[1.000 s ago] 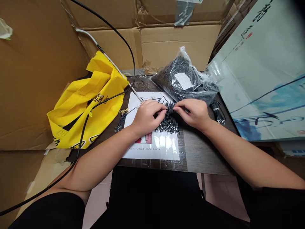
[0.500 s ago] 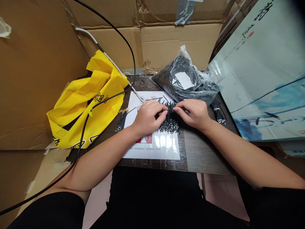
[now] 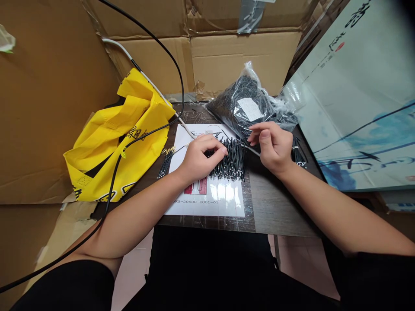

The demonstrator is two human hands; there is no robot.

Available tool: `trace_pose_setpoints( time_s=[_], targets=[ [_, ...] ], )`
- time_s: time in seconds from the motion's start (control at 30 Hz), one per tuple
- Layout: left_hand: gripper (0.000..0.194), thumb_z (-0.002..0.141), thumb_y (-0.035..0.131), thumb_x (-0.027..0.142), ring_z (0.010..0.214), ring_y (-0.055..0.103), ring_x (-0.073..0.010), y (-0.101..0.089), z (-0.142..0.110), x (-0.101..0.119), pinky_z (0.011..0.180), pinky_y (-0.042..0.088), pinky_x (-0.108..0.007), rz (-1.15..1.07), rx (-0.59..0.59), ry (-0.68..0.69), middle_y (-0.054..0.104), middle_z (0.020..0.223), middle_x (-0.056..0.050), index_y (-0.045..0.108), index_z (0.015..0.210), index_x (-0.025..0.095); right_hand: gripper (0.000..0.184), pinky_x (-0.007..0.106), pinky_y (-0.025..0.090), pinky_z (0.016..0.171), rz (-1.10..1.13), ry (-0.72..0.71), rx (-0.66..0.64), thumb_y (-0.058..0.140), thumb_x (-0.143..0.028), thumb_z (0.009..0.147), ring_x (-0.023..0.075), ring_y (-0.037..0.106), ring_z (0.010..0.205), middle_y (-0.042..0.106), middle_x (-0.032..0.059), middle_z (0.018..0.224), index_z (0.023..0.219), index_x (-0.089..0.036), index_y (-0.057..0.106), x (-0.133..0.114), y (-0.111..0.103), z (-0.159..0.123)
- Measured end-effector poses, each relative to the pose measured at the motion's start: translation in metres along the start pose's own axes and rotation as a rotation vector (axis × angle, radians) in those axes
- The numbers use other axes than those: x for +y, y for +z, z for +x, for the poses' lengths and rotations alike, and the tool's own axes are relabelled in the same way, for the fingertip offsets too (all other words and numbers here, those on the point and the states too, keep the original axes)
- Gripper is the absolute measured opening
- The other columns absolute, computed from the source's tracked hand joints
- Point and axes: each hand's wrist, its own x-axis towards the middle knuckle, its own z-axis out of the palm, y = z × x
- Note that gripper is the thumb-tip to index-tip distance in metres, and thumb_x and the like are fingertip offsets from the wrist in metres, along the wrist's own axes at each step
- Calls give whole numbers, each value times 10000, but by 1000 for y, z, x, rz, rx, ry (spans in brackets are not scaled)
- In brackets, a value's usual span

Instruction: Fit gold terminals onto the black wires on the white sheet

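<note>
A dense row of thin black wires [image 3: 230, 164] with shiny tips lies across a white printed sheet [image 3: 207, 207]. My left hand [image 3: 199, 160] sits curled over the row's left end, with its fingertips among the wires. My right hand [image 3: 272, 147] is raised at the row's upper right, pinching a single black wire [image 3: 248, 147] between thumb and fingers. Left of the sheet's edge lies a smaller bunch of black wires with gold tips [image 3: 167, 162]. A tied wire bundle [image 3: 298, 155] is partly hidden behind my right hand.
A clear plastic bag packed with black wires [image 3: 233, 103] lies at the back of the dark wooden table [image 3: 279, 207]. A yellow bag [image 3: 110, 138] lies to the left under black and white cables. Cardboard walls surround the table, and a painted board [image 3: 363, 95] leans at the right.
My right hand has lifted away from the wire row, moving up and to the right with a single wire. It now covers part of the tied bundle. My left hand has barely moved.
</note>
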Motion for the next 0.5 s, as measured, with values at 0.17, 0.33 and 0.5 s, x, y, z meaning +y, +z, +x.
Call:
trace_pose_setpoints(
  time_s=[0.17, 0.33, 0.5],
  targets=[
    [229, 909, 609, 392, 733, 584, -90, -3, -1, 4, 714, 485, -264, -230, -119, -5, 680, 786, -17, 769, 884, 230, 305, 255, 512, 610, -69, -54, 17, 432, -320, 1016, 98, 631, 607, 671, 8, 704, 927, -196, 696, 0, -2, 3],
    [213, 887, 654, 387, 764, 606, -100, -1, -6, 10, 708, 499, -251, -297, -302, 53, 731, 788, -29, 777, 985, 243, 320, 253, 500, 606, -97, -60, 41, 431, -300, 1018, 93, 627, 602, 662, 3, 682, 882, -191, 699, 3, -2, 3],
    [188, 884, 668, 347, 830, 616, -113, 0, -11, 15, 776, 506, -250, -320, -399, 130, 745, 752, -27, 759, 980, 214, 356, 237, 465, 549, -21, 60, 98, 427, -350, 1026, 78, 596, 549, 630, -10, 642, 850, -188, 690, 10, 1, 5]
  ],
)
